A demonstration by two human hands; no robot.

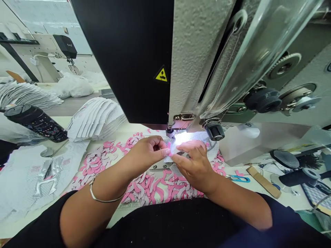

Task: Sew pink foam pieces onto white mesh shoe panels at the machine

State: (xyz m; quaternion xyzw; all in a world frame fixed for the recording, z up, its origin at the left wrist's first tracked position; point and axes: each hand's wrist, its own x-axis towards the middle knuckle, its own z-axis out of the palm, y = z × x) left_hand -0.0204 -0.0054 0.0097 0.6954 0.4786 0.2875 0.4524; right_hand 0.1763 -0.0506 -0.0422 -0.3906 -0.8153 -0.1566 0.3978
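While the bare left hand pinches a small curved pink piece, the bare right hand lies over pale grey mesh fabric at frame centre.
Both work beneath the grey-and-black metal sewing machine head, presumably keeping the layers flat and aligned. Loose pink-and-grey curved pieces spread across lower centre, seemingly for ready reach. White glare hides the stitching area; whether the right fingers grip or merely press cannot be told.

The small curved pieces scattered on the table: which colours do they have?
The curved pieces are pink and greyish white; see the head view.
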